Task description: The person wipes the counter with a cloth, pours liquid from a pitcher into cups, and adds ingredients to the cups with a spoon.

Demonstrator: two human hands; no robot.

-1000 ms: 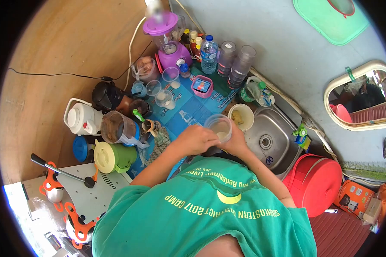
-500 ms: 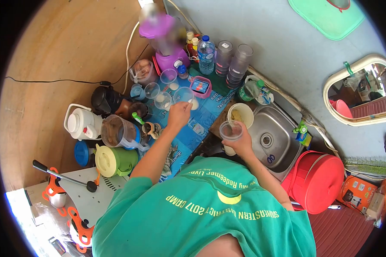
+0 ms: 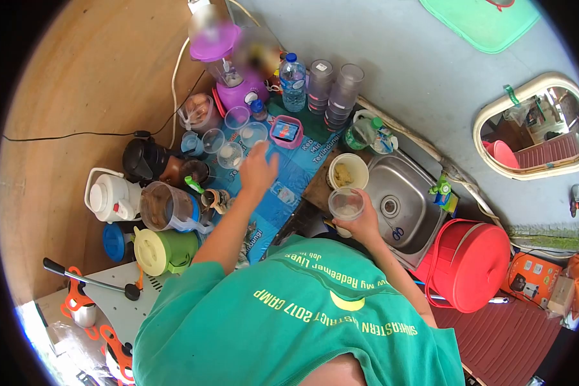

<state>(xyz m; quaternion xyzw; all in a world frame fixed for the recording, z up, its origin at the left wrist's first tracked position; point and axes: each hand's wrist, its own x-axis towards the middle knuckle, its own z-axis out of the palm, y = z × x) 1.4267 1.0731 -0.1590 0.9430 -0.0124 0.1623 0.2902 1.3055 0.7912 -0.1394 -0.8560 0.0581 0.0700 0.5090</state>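
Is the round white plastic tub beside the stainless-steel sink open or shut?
Open: the round white plastic tub has no lid over its mouth, and a pale yellow lumpy mass shows inside.

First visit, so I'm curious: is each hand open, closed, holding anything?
Left hand: blurred; open or closed cannot be told.
Right hand: holding a clear round plastic cup.

Clear, smooth plastic forms the held cup [image 3: 346, 204], shiny metal the sink [image 3: 402, 185], glossy printed plastic-looking sheeting the blue table cover [image 3: 294, 166], glossy plastic the red tub [image 3: 479, 265], matt cloth the green shirt [image 3: 289, 321], and smooth, wood-like panelling the brown wall [image 3: 96, 77].
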